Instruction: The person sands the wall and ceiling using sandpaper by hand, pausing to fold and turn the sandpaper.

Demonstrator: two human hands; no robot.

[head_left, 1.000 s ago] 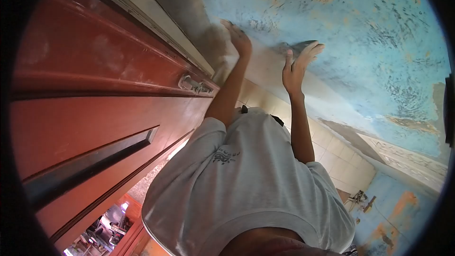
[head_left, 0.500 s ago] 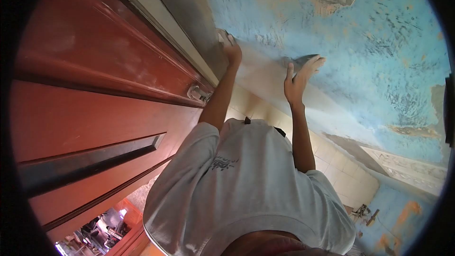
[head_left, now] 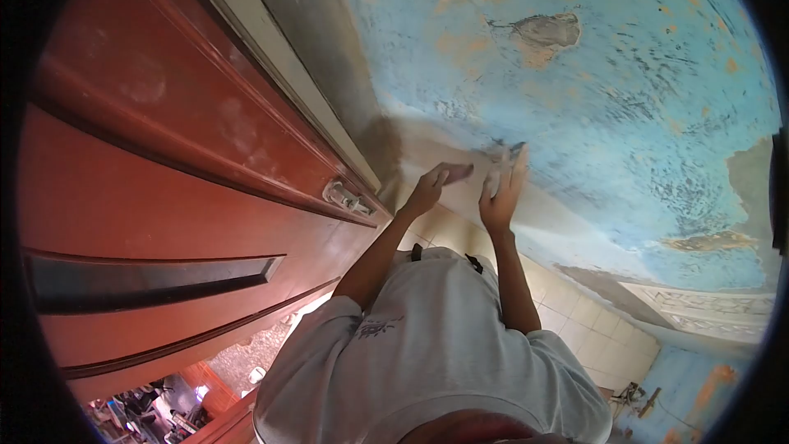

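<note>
My left hand [head_left: 426, 191] is in front of the wall's lower strip, closed on a flat reddish-brown piece that looks like sandpaper [head_left: 457, 173]. My right hand [head_left: 501, 200] is up beside it, fingers stretched towards the blue wall [head_left: 575, 107] and partly blurred. A dark patch shows by its fingertips; I cannot tell whether that is a shadow or a sheet. Around both hands the wall has a smooth greyish-white band [head_left: 444, 148], with worn, scratched blue paint above it.
A red door [head_left: 205, 189] with a metal handle [head_left: 347, 197] stands open on the left, beside a pale frame [head_left: 271, 41]. The wall has a bare grey patch [head_left: 549, 30]. Tiles [head_left: 588, 325] and a white moulded strip [head_left: 699, 304] lie to the right. Cluttered items [head_left: 152, 411] show beyond the door.
My left hand has come away from the wall corner, down and to the right, and its reddish-brown sheet now shows. My right hand has moved lower. The head view has shifted.
</note>
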